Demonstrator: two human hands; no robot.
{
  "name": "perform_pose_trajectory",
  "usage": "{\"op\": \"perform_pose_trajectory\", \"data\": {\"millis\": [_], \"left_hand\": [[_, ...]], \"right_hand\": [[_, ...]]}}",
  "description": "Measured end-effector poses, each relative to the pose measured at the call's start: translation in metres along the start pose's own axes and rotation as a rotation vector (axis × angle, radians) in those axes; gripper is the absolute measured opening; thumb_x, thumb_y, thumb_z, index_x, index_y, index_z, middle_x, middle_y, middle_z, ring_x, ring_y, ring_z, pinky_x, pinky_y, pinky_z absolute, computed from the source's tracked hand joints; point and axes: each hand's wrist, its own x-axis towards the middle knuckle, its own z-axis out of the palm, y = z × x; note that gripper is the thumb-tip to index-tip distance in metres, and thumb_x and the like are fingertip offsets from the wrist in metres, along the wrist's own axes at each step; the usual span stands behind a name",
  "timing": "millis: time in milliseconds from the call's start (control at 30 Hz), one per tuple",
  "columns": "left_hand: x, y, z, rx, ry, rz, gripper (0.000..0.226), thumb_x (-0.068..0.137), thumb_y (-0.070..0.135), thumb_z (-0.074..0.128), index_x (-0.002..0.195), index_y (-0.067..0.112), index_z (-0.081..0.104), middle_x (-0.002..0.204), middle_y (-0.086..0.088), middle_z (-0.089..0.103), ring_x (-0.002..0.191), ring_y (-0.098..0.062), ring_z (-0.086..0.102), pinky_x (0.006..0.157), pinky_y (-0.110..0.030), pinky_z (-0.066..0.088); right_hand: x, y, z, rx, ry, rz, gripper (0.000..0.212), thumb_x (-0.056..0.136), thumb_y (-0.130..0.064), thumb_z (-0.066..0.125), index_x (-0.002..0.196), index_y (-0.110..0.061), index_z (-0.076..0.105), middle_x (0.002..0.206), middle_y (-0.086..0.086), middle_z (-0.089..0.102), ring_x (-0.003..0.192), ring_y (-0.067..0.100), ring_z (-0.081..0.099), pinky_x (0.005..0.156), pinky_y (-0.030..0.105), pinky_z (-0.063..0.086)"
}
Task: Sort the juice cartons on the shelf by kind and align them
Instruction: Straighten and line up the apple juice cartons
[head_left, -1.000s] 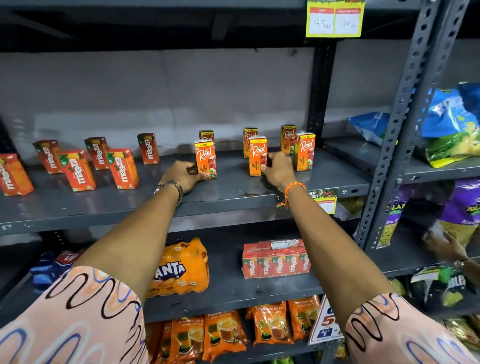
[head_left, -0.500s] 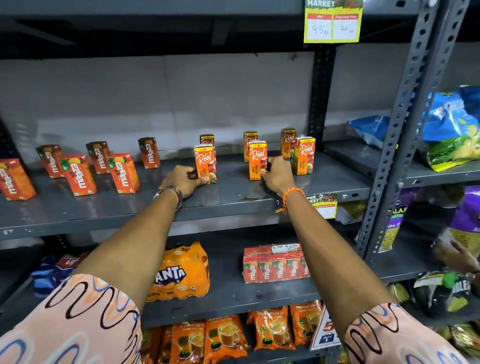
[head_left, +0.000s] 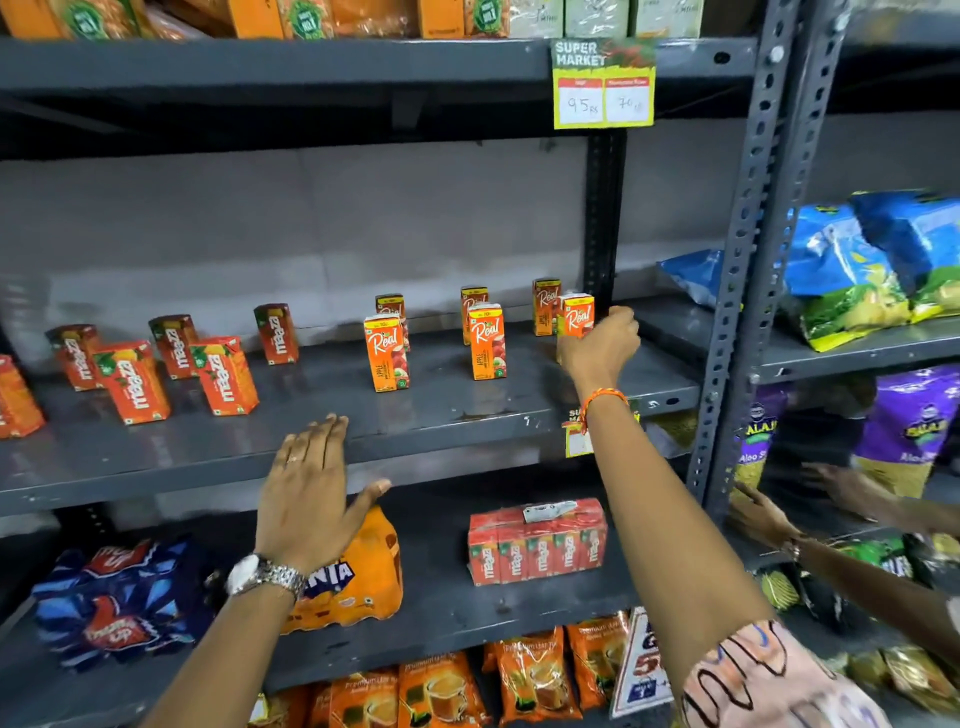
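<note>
Reaching right of centre: right hand (head_left: 600, 345) curled round the upright front Real carton (head_left: 575, 317); left hand (head_left: 311, 493) flat, open, empty, lower left, farther off.

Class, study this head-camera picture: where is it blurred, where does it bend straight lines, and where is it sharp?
Head view: motion blur smears the blue snack bags at the right edge; wide-angle distortion tilts the upright post; the front Real carton is sharp, label readable.
</note>
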Motion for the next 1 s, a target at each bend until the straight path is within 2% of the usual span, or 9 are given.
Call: {"op": "perform_pose_trajectory", "data": {"millis": [133, 200, 300, 367, 633, 733, 833, 933, 1000], "left_hand": [[0.0, 0.0, 0.0, 0.031, 0.012, -0.007, 0.089, 0.087, 0.071, 0.031, 0.147, 0.006, 0.038, 0.148, -0.014, 0.046, 0.135, -0.033, 0.045, 0.117, -0.046, 0.028], [0.001, 0.001, -0.001, 0.038, 0.0, -0.012, 0.088, 0.086, 0.071, 0.031, 0.146, 0.007, 0.039, 0.148, -0.014, 0.047, 0.134, -0.032, 0.046, 0.117, -0.046, 0.028], [0.0, 0.002, 0.0, 0.034, 0.004, -0.015, 0.088, 0.085, 0.07, 0.03, 0.145, 0.007, 0.041, 0.147, -0.014, 0.048, 0.134, -0.032, 0.046, 0.117, -0.046, 0.028], [0.0, 0.001, 0.0, 0.034, 0.0, -0.017, 0.089, 0.085, 0.071, 0.029, 0.145, 0.006, 0.041, 0.147, -0.014, 0.048, 0.134, -0.033, 0.047, 0.117, -0.046, 0.029], [0.002, 0.001, 0.005, -0.001, 0.034, -0.015, 0.09, 0.084, 0.072, 0.028, 0.146, 0.006, 0.04, 0.147, -0.014, 0.047, 0.135, -0.032, 0.045, 0.117, -0.046, 0.027], [0.001, -0.001, 0.007, -0.007, 0.046, -0.006, 0.089, 0.084, 0.071, 0.03, 0.146, 0.007, 0.039, 0.149, -0.012, 0.046, 0.137, -0.03, 0.044, 0.118, -0.044, 0.025], [0.002, -0.001, 0.005, -0.046, 0.06, 0.013, 0.086, 0.085, 0.067, 0.038, 0.147, 0.008, 0.04, 0.15, -0.011, 0.045, 0.137, -0.029, 0.043, 0.119, -0.044, 0.025], [0.0, -0.006, 0.0, -0.103, 0.026, 0.043, 0.081, 0.086, 0.062, 0.044, 0.15, 0.013, 0.037, 0.154, -0.006, 0.04, 0.141, -0.025, 0.039, 0.12, -0.041, 0.024], [0.0, -0.018, -0.004, -0.202, 0.012, 0.084, 0.072, 0.089, 0.054, 0.048, 0.151, 0.019, 0.036, 0.156, 0.0, 0.038, 0.143, -0.021, 0.036, 0.12, -0.037, 0.021]], "right_hand": [[0.015, 0.002, 0.012, -0.214, -0.197, 0.042, 0.096, 0.062, -0.038, 0.09, 0.133, 0.005, 0.041, 0.135, 0.02, 0.054, 0.128, 0.036, 0.05, 0.104, 0.041, 0.044], [0.016, 0.008, 0.018, -0.291, -0.233, -0.004, 0.089, 0.066, -0.038, 0.087, 0.131, 0.005, 0.044, 0.131, 0.02, 0.057, 0.124, 0.036, 0.054, 0.101, 0.041, 0.047], [0.015, 0.015, 0.022, -0.282, -0.203, -0.015, 0.063, 0.071, -0.022, 0.083, 0.12, 0.004, 0.052, 0.121, 0.022, 0.064, 0.115, 0.037, 0.062, 0.09, 0.039, 0.053], [0.015, 0.017, 0.023, -0.268, -0.186, -0.017, 0.054, 0.073, -0.017, 0.081, 0.115, 0.003, 0.056, 0.117, 0.022, 0.066, 0.111, 0.038, 0.064, 0.087, 0.04, 0.055], [0.014, 0.017, 0.02, -0.329, -0.21, -0.007, 0.058, 0.075, -0.025, 0.081, 0.12, 0.002, 0.055, 0.122, 0.02, 0.065, 0.115, 0.036, 0.063, 0.092, 0.039, 0.053], [0.008, 0.01, 0.013, -0.345, -0.211, 0.0, 0.082, 0.075, -0.032, 0.078, 0.134, 0.007, 0.039, 0.134, 0.023, 0.053, 0.127, 0.039, 0.05, 0.103, 0.043, 0.046], [-0.017, 0.002, 0.008, -0.144, -0.015, 0.034, 0.107, 0.07, -0.029, 0.072, 0.153, 0.0, 0.013, 0.157, 0.026, 0.025, 0.141, 0.044, 0.029, 0.11, 0.055, 0.033], [-0.066, -0.013, 0.012, -0.004, 0.158, -0.172, 0.11, 0.069, -0.02, 0.069, 0.156, -0.01, 0.003, 0.164, 0.021, 0.007, 0.147, 0.043, 0.018, 0.112, 0.06, 0.026], [-0.103, -0.023, 0.022, 0.049, 0.151, -0.331, 0.102, 0.075, -0.018, 0.064, 0.156, -0.009, 0.002, 0.165, 0.02, 0.001, 0.149, 0.041, 0.012, 0.114, 0.059, 0.02]]}}
